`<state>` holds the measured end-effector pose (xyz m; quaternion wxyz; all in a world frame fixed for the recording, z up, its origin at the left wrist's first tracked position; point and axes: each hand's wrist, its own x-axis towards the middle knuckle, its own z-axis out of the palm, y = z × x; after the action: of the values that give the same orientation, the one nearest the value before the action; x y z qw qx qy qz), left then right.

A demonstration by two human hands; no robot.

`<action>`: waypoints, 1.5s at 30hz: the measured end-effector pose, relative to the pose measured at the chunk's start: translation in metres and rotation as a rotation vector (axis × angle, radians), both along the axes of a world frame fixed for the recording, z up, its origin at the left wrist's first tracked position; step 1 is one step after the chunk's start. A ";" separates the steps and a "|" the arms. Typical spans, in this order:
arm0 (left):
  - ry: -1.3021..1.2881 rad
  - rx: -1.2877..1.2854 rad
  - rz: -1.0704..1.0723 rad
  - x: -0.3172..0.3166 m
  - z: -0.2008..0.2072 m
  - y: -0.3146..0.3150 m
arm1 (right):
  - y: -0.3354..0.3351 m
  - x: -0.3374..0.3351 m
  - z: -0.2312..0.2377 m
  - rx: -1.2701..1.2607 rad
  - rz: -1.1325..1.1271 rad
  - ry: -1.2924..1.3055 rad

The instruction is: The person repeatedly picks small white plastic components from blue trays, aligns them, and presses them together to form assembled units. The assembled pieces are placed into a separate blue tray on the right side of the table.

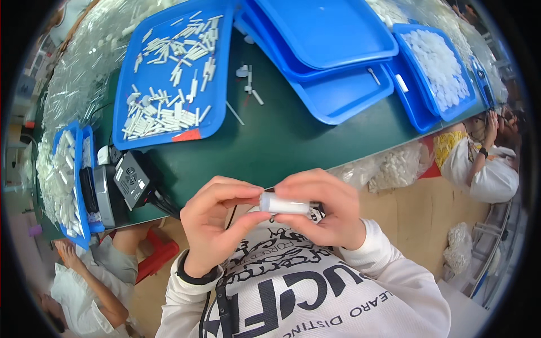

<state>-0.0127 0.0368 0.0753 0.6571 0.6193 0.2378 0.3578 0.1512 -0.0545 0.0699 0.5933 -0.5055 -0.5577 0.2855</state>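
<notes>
Just in front of my chest I hold a small white cylinder with a clear, translucent left end (287,206), lying roughly level; it looks like a plastic tube, slightly blurred. My right hand (332,211) is closed round its right part, thumb below and fingers above. At its clear left end, my left hand (214,222) pinches with thumb and index finger. Beyond my hands, a blue tray (169,79) holds many short white tubes. A few loose white pieces (249,84) lie on the green table (253,135) to the right of that tray.
Stacked blue trays (338,34) stand at the back right, beside a blue bin of white caps (439,67). Left of me are a black boxy device with cables (133,179) and a blue bin of white tubes (83,208). Other people (482,169) sit at both sides.
</notes>
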 end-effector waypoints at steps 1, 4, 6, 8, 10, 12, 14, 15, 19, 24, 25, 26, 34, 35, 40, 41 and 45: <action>0.004 -0.029 -0.004 0.001 -0.002 0.001 | -0.004 -0.002 0.000 -0.064 0.009 0.163; 0.012 -0.087 -0.019 0.006 -0.001 0.001 | -0.018 0.009 0.001 -0.132 0.027 0.416; 0.001 -0.086 -0.063 0.011 -0.001 -0.001 | -0.029 0.013 -0.009 -0.118 -0.011 0.586; 0.026 -0.092 -0.080 0.018 -0.003 -0.003 | -0.035 0.018 -0.014 -0.178 -0.046 0.537; 0.041 -0.095 -0.099 0.023 -0.010 -0.007 | -0.038 0.018 -0.014 -0.261 -0.134 0.566; 0.097 -0.096 -0.108 0.028 -0.010 -0.014 | -0.045 0.019 -0.014 -0.242 -0.192 0.709; 0.132 -0.079 -0.107 0.035 -0.014 -0.018 | -0.054 0.020 -0.019 -0.160 -0.210 0.870; 0.137 -0.093 -0.084 0.040 -0.013 -0.022 | -0.059 0.019 -0.022 -0.148 -0.220 0.868; 0.197 0.030 -0.231 0.060 -0.017 -0.028 | -0.076 0.037 -0.034 -0.218 -0.242 0.732; 0.208 0.046 -0.334 0.083 -0.017 -0.039 | -0.101 0.071 -0.027 -0.368 -0.166 0.640; 0.205 0.004 -0.335 0.089 -0.015 -0.042 | -0.105 0.073 -0.027 -0.372 -0.186 0.642; 0.205 0.027 -0.339 0.095 -0.015 -0.044 | -0.108 0.075 -0.027 -0.377 -0.205 0.644; 0.134 0.001 -0.325 0.115 -0.022 -0.050 | -0.118 0.082 -0.035 -0.251 -0.289 0.660; 0.088 -0.012 -0.315 0.118 -0.022 -0.051 | -0.117 0.083 -0.033 -0.200 -0.289 0.708; 0.085 0.065 -0.299 0.120 -0.016 -0.050 | -0.117 0.085 -0.034 -0.194 -0.238 0.707; 0.085 0.077 -0.296 0.120 -0.016 -0.050 | -0.116 0.085 -0.035 -0.203 -0.224 0.698; 0.088 0.098 -0.272 0.120 -0.016 -0.049 | -0.113 0.087 -0.031 -0.237 -0.208 0.695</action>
<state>0.1072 -0.0125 0.0589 0.6576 0.6922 0.1625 0.2490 0.2382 -0.1673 0.0385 0.7101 -0.4978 -0.2321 0.4406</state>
